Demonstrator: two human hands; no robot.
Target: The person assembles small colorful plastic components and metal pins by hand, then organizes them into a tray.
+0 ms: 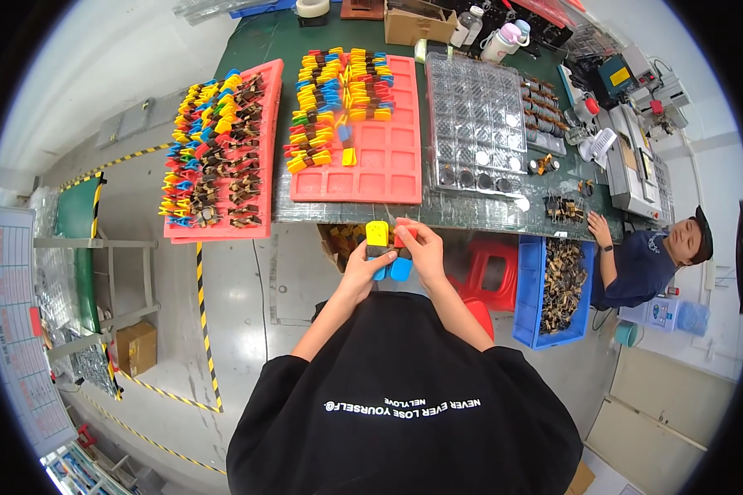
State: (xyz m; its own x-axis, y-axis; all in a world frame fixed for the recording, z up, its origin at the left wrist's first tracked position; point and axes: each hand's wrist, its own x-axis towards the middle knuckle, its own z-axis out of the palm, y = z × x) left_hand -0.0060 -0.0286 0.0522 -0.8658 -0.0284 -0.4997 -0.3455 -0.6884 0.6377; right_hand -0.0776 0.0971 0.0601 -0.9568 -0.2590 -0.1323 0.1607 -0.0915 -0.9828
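Just in front of the table edge, both of my hands are closed on small spring clips with coloured plastic handles. My left hand (358,272) pinches a clip with a yellow handle (376,233) above and a blue one below. Between the fingers of my right hand (425,256) is a clip with a red handle (403,229) and a blue end (401,269). The two clips are side by side, their dark middles partly covered by my thumbs. Beyond them lies a pink compartment tray (371,188), its far and left parts filled with rows of yellow, blue and red clips.
Left on the table, another pink tray (266,148) carries many clips. A clear plastic tray (475,124) lies to the right. Below the table edge are a blue bin (527,328) of metal-coloured parts and a red stool (504,268). A co-worker (648,268) reaches onto the table at right.
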